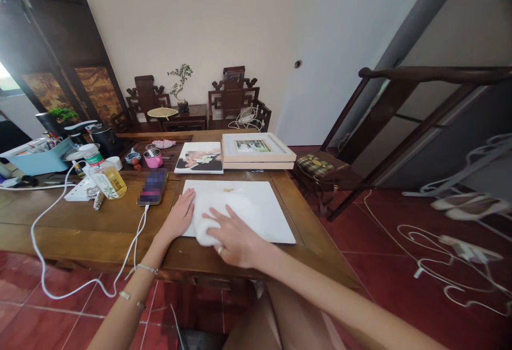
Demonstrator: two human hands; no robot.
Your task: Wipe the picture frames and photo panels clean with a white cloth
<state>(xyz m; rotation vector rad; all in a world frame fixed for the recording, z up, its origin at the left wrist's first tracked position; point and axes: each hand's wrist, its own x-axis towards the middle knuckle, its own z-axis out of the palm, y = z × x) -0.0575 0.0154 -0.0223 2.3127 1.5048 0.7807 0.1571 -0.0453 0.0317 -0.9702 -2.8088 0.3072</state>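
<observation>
A white rectangular board lies flat on the wooden table, with a small gold-coloured mark near its far edge. On its left part rests a bunched, soft white cloth. My right hand grips this cloth from above and presses it on the board, its fingers spread over the top. My left hand lies at the board's left edge, fingers stretched out and resting along it. The board's surface beneath the cloth is hidden.
Behind the board are a photo panel and stacked pale frames. To the left are a phone on a white cable, a pink cup, a bottle of yellow liquid and a blue bin. A wooden chair stands right.
</observation>
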